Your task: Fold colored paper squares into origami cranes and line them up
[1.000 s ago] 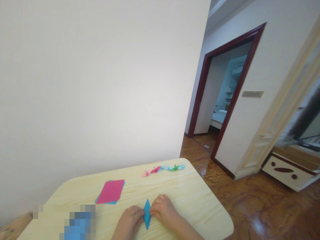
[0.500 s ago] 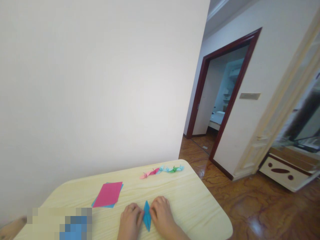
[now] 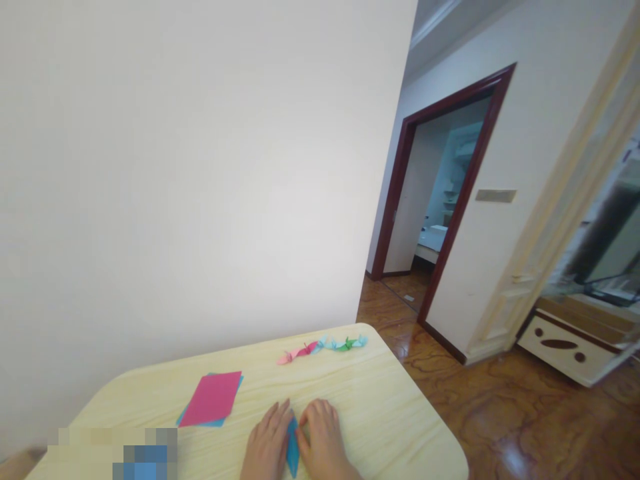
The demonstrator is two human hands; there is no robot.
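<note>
A narrow diamond of folded blue origami paper (image 3: 293, 448) lies on the table in front of me, its long points facing away from and towards me. My left hand (image 3: 267, 441) holds it from the left, with fairly straight fingers laid along its far left edge and partly covering it. On the other side, my right hand (image 3: 324, 437) has curled fingers, and its thumb and fingertips press the right edge. The far tip of the paper is partly hidden between the hands.
A pink paper sheet (image 3: 213, 399) rests over blue paper (image 3: 218, 423) to the left. Several small folded paper cranes (image 3: 305, 351) form a row at the back of the wooden table (image 3: 395, 413). Another person's arm (image 3: 23, 461) shows at the lower left, beside a blurred patch.
My left hand has shifted right and straightened its fingers over the blue paper, covering more of its left side. My right hand stays at the right edge. The view has moved slightly.
</note>
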